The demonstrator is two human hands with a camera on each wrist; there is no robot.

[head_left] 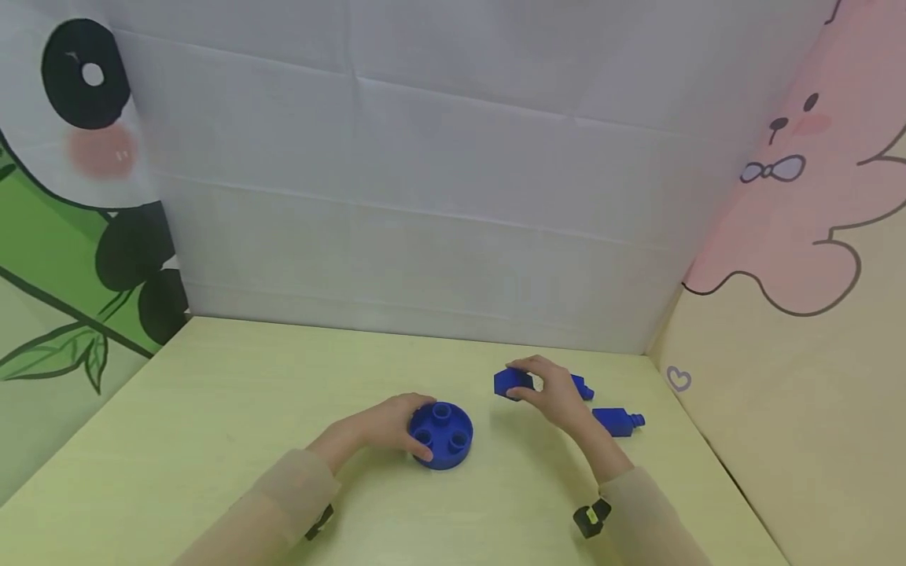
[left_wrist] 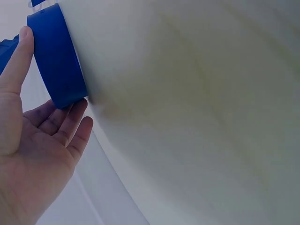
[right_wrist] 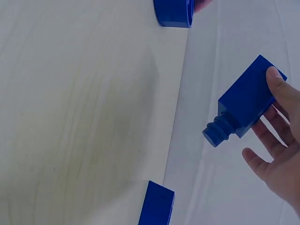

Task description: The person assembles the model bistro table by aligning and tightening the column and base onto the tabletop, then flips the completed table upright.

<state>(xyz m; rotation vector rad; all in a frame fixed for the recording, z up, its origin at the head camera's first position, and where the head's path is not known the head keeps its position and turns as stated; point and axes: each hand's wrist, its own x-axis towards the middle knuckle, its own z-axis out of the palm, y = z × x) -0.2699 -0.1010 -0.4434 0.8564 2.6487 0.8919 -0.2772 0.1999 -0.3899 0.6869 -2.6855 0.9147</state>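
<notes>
Watching remotely, I see the left hand (head_left: 388, 422) curved round one side of the blue round base (head_left: 442, 437), which sits on the surface (head_left: 318, 377), sockets up. Pushed from its uncovered side, I think the base could swivel or skid. The right hand (head_left: 554, 391) pinches a blue block (head_left: 508, 383) raised above the surface, thumb opposite fingers, near the end away from its ridged peg (right_wrist: 217, 131). With so little held, a knock on that peg could twist the block loose; a slanted peg could also jam in a socket. The near spare block (head_left: 613, 422) and far spare block (head_left: 580, 387) lie beside the right wrist, so a careless sweep might scatter them.
</notes>
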